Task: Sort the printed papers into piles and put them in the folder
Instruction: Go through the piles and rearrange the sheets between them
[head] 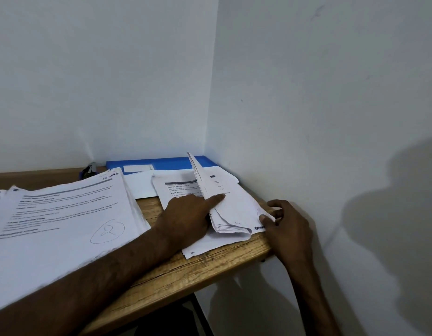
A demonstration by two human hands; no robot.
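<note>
Head view: a wooden table (186, 275) in a corner, with papers on it and two hands at work
Big pile (64, 214): far left, lying flat, a ringed 2 drawn on the top sheet
Folder (161, 162): blue, flat at the back by the wall, with white sheets lying over its front part
Small pile (178, 190): in the middle, just in front of the folder; its long side runs from the near edge back toward the folder
Left hand (186, 214): lies on the small pile; the first finger is straight and its tip touches the side of the turned sheets; it holds nothing; I cannot see the other fingers well
Turned sheets (234, 209): a bunch bent up off the small pile, standing like a flap, with the bend near the person and the loose end up high at the back
Right hand (290, 226): at the table's right end; thumb and fingers pinch the near corner of the turned sheets
What counts next: I think the bunch must go to a pile; the big pile is left of both hands, nearer the left hand, and the folder is straight behind the fingers
</note>
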